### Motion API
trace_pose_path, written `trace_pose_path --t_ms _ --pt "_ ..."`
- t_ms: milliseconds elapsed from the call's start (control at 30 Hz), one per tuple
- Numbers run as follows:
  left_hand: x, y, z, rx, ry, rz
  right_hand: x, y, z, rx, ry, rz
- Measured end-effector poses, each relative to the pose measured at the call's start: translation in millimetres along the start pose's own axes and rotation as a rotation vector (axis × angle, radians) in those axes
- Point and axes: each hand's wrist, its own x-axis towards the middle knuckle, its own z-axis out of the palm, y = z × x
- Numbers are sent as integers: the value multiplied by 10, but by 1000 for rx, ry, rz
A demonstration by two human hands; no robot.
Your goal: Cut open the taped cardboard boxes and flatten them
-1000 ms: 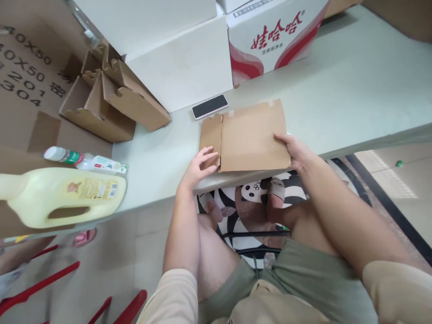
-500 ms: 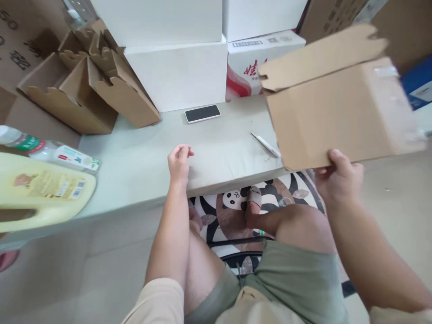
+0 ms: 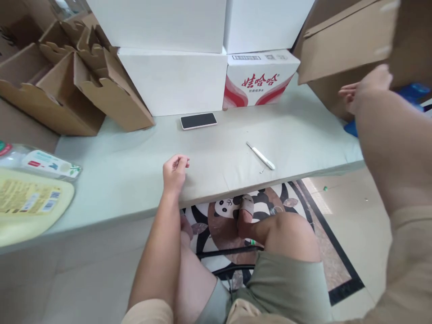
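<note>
My left hand (image 3: 175, 171) is loosely curled at the near edge of the cloth-covered table, with nothing visible in it. At the upper right, my right hand (image 3: 367, 87) reaches out with its fingers stretched to the left, seemingly apart from the flattened cardboard box (image 3: 347, 42) just above it. That box leans among larger brown cardboard and is slightly blurred. Between the hands lies a slim white utility knife (image 3: 261, 156). Farther back, a phone (image 3: 198, 121) with a dark screen lies face up in front of the white boxes.
White boxes (image 3: 172, 83) are stacked at the back, beside a carton with red lettering (image 3: 259, 83). Open cardboard boxes (image 3: 111, 87) stand at left. A clear bottle (image 3: 50, 164) and a yellow jug (image 3: 33, 204) lie at the left edge. Something blue (image 3: 413, 92) shows at right.
My right hand has carried the flattened cardboard box up and away to the right and appears to have let go of it. My left hand stays curled at the table edge.
</note>
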Motion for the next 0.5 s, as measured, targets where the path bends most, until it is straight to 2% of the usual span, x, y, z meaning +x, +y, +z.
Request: trace_pose_path --t_ms 33,67,133,233,300,367,433,500 --pt "5 16 7 -11 0 9 -90 7 179 -83 155 97" --pt "7 32 16 -26 -4 21 -261 31 404 -193 192 196" --pt "-3 60 32 -69 -15 46 -736 112 928 -329 53 275" --pt "-48 85 31 -141 -38 64 -1408 216 1698 -389 -177 242" --pt "-92 88 -1 -164 -63 53 -1678 193 2161 -472 -332 147" --pt "-135 88 -62 -184 -105 54 -1818 66 2619 -621 -474 -26" --pt "-163 92 -150 -176 -130 45 -1888 -157 3100 -757 -570 -241" --pt "-167 104 -258 -169 -123 38 -1940 -456 3596 -822 -601 -444"
